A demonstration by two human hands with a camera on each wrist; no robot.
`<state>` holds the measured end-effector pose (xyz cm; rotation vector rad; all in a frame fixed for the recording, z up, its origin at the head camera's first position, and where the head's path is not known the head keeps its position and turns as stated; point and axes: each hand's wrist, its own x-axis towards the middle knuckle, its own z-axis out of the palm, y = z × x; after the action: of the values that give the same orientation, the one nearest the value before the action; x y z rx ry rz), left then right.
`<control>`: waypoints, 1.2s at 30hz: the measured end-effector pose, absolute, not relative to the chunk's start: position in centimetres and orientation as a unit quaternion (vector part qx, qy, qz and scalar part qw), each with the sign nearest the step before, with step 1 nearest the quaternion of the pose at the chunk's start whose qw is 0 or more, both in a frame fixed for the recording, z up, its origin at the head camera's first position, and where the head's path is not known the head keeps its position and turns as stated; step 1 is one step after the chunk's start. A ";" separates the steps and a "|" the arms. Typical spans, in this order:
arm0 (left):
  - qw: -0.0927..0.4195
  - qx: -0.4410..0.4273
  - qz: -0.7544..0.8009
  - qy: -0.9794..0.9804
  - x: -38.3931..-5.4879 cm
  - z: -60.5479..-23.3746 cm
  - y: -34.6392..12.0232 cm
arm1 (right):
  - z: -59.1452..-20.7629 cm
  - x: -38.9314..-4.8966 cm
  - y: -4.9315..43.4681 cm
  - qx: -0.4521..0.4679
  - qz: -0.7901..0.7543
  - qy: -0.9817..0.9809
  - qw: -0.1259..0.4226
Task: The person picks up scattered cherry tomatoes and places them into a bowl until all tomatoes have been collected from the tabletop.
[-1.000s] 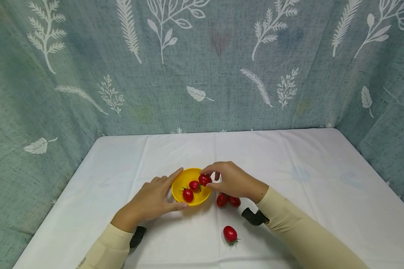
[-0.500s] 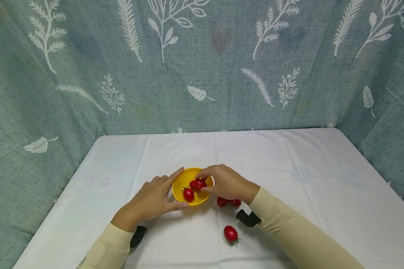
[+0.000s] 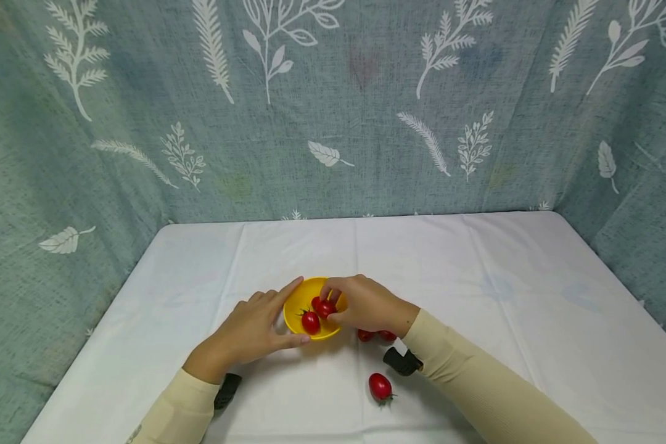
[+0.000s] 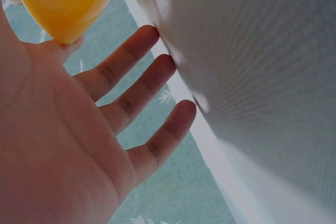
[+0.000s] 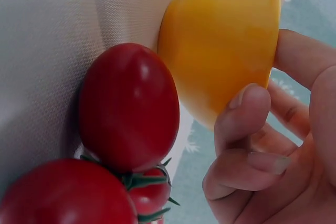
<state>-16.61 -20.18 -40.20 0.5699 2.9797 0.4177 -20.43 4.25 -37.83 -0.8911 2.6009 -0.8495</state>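
Note:
A yellow bowl [image 3: 296, 306] sits mid-table with several red cherry tomatoes [image 3: 310, 322] inside. My left hand [image 3: 250, 330] spans its left side, index finger and thumb straight along the rim. In the left wrist view the other fingers of this hand [image 4: 68, 114] stretch out straight, their tips at the cloth. My right hand [image 3: 366, 305] reaches over the bowl's right rim and pinches a cherry tomato [image 3: 325, 309] down among the others. The right wrist view shows its fingers [image 5: 247, 108] bent at the bowl's side; the pinched tomato is hidden there.
Under my right wrist lie more cherry tomatoes [image 3: 365, 335], partly covered; they fill the lower left of the right wrist view. A single tomato [image 3: 380, 387] lies nearer the front. White cloth covers the table [image 3: 449, 259], and a leaf-patterned curtain [image 3: 361, 154] hangs behind.
My right hand has moved left and down, bringing its cherry tomato from above the right rim into the bowl beside the others. My left hand and the bowl have stayed in place.

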 end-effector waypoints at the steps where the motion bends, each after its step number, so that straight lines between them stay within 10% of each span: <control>1: 0.040 0.186 0.136 0.972 -16.6 -40.2 -20.2 | -37.9 -20.5 4.2 -0.305 -0.293 0.896 0.134; 36: 0.036 0.192 0.136 0.971 -16.6 -40.2 -20.2 | -37.9 -20.6 3.2 -0.286 -0.268 0.907 0.152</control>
<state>-16.57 -20.20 -40.24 0.5902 2.9834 0.4192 -20.60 3.21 -37.87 -0.8210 2.6030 -0.7699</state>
